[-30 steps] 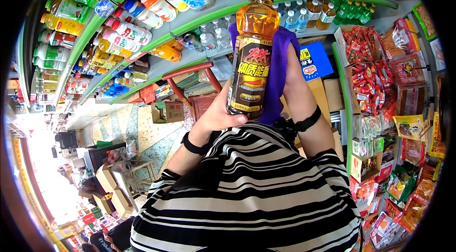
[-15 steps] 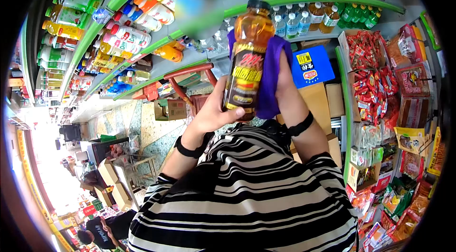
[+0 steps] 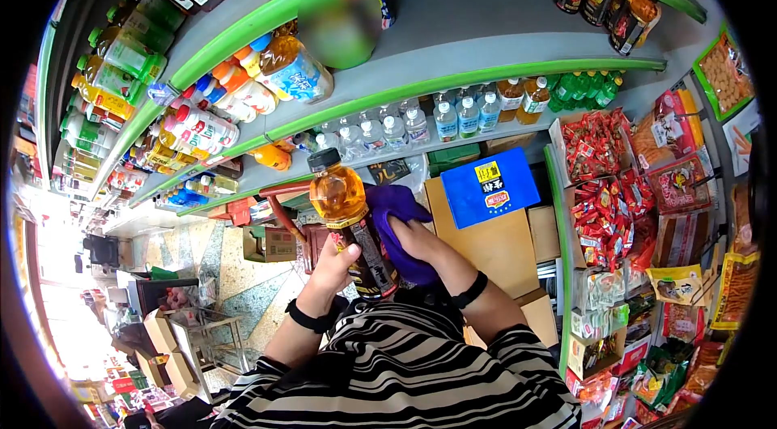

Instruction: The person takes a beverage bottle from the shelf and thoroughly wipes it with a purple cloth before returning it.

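A drink bottle (image 3: 338, 193) with a black cap, amber liquid and a dark label is held in front of my chest, tilted with its cap up and to the left. My left hand (image 3: 332, 269) grips its lower part, thumb across the label. Bunched in my right hand (image 3: 418, 239) is a purple cloth (image 3: 401, 214), which lies against the bottle's right side. The cloth hides some of my right fingers.
Shelves with green edges (image 3: 486, 78) carry several drink bottles ahead and to the left. A blue box (image 3: 487, 189) lies on a cardboard carton (image 3: 490, 255). Packaged snacks (image 3: 613, 218) fill the rack at right. A red wooden chair (image 3: 285, 218) stands beyond my left hand.
Both hands have lowered the bottle and cloth and shifted them left in view. The bottle's printed label has turned partly aside. More of the upper shelves now shows.
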`<state>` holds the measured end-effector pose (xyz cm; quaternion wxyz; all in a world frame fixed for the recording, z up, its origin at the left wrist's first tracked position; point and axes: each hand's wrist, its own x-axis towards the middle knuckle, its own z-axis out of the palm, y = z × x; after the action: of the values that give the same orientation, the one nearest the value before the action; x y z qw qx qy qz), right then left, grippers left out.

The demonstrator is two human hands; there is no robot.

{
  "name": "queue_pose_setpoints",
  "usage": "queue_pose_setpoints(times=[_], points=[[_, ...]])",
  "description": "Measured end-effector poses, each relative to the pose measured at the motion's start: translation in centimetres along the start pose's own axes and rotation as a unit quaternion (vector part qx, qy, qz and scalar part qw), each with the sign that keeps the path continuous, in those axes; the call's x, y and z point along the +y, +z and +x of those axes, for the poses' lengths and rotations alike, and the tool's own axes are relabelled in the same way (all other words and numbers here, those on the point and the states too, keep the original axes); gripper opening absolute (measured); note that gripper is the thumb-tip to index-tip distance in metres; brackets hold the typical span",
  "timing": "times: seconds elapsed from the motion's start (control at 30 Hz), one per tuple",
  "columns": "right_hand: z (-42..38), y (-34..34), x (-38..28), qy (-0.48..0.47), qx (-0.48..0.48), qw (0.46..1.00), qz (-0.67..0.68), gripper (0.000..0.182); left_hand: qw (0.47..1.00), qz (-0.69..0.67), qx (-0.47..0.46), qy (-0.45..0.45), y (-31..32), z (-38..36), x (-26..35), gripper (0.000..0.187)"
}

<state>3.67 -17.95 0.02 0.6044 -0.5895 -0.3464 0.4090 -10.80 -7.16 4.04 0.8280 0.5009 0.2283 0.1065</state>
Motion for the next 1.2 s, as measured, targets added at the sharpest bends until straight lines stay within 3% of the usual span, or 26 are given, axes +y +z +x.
queue_pose_setpoints(times=[0.13, 0.2, 0.23, 0.27, 0.3, 0.37, 0.53, 0.57, 0.67, 0.73, 0.77, 0.87, 0.97, 1.1, 1.13, 1.17, 1.2], points=[[-0.4, -1.5, 0.2, 0.127, -0.079, 0.987, -0.059, 0.050, 0.999, -0.003, 0.031, 0.007, 0.4, 0.4, -0.2, 0.059], [-1.8, -2.9, -1.6, 0.127, -0.095, 0.978, -0.132, 0.046, 0.999, -0.007, 0.035, 0.021, 0.8, 0.4, 0.2, 0.057], [-1.9, -3.6, -0.2, 0.018, -0.109, 0.990, -0.087, 0.039, 0.999, -0.013, 0.037, 0.019, 0.7, 0.2, 0.3, 0.056], [-2.3, -4.7, 0.9, -0.017, -0.135, 0.989, -0.063, 0.033, 0.999, -0.007, 0.038, 0.019, 0.9, 0.0, 0.7, 0.055], [-3.1, -5.4, 1.2, -0.002, -0.122, 0.992, -0.041, 0.032, 0.999, 0.007, 0.035, 0.020, 0.5, -0.1, 0.7, 0.055], [-4.5, -7.7, -1.5, 0.091, -0.134, 0.979, -0.125, 0.032, 0.999, 0.023, 0.037, 0.020, 0.4, -0.8, 1.4, 0.055], [-7.6, -7.7, -7.5, 0.021, 0.024, 0.987, -0.158, 0.028, 0.991, 0.096, -0.036, 0.084, -1.0, -2.4, 2.3, 0.057], [-7.7, -6.4, -8.4, 0.010, 0.015, 0.993, -0.116, 0.042, 0.991, 0.096, -0.052, 0.078, -1.2, -2.8, 2.3, 0.058], [-7.3, 0.0, -12.2, -0.104, -0.016, 0.979, -0.173, 0.062, 0.983, 0.120, -0.074, 0.117, -0.2, -4.3, 3.5, 0.062], [-5.9, 3.5, -11.7, -0.146, -0.033, 0.979, -0.139, 0.078, 0.976, 0.149, -0.087, 0.135, -0.6, -4.8, 2.7, 0.064], [-5.5, 5.3, -12.4, -0.129, -0.016, 0.986, -0.108, 0.078, 0.955, 0.223, -0.083, 0.177, -1.4, -4.7, 2.1, 0.065], [-5.2, 7.4, -12.1, -0.110, 0.020, 0.990, -0.086, 0.071, 0.945, 0.239, -0.072, 0.209, -0.9, -6.6, 2.9, 0.065], [-6.2, 8.7, -13.0, -0.077, 0.050, 0.994, -0.063, 0.071, 0.886, 0.383, -0.049, 0.258, -1.8, -7.8, 3.7, 0.060], [-5.6, 7.2, -12.2, -0.136, 0.119, 0.977, -0.113, 0.064, 0.912, 0.360, -0.015, 0.195, -3.7, -9.1, 3.4, 0.043], [-5.1, 6.2, -12.6, -0.137, 0.127, 0.975, -0.120, 0.064, 0.903, 0.373, -0.004, 0.214, -4.8, -9.1, 2.5, 0.038], [-4.5, 5.1, -12.3, -0.148, 0.150, 0.971, -0.112, 0.063, 0.928, 0.336, 0.010, 0.162, -6.5, -9.2, 0.8, 0.034], [-3.7, 3.7, -12.0, -0.163, 0.174, 0.965, -0.105, 0.062, 0.887, 0.403, 0.019, 0.227, -7.6, -9.5, 0.2, 0.030]])
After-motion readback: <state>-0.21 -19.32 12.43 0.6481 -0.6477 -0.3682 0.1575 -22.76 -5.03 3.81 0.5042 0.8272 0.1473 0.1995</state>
